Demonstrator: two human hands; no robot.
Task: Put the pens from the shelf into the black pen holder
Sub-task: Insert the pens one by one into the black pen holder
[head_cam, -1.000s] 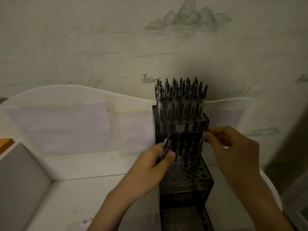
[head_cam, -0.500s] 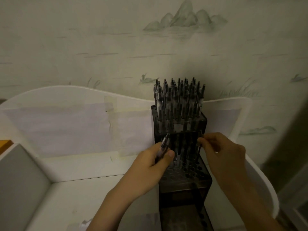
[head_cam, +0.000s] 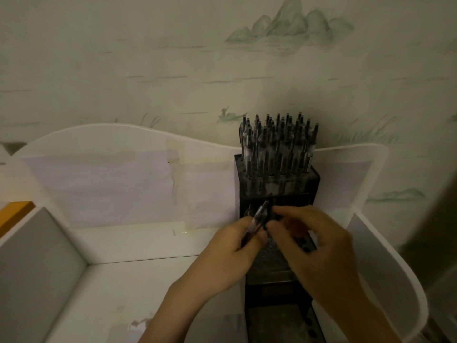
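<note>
Standing upright: pens in black pen holder | left hand grips pen

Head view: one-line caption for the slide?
Left hand holds a pen as right hand reaches toward it over the tiered black holder.

The pen holder looks like dark glossy plastic; the pens clear plastic; the shelf smooth matt white board; the wall matt printed paper.
</note>
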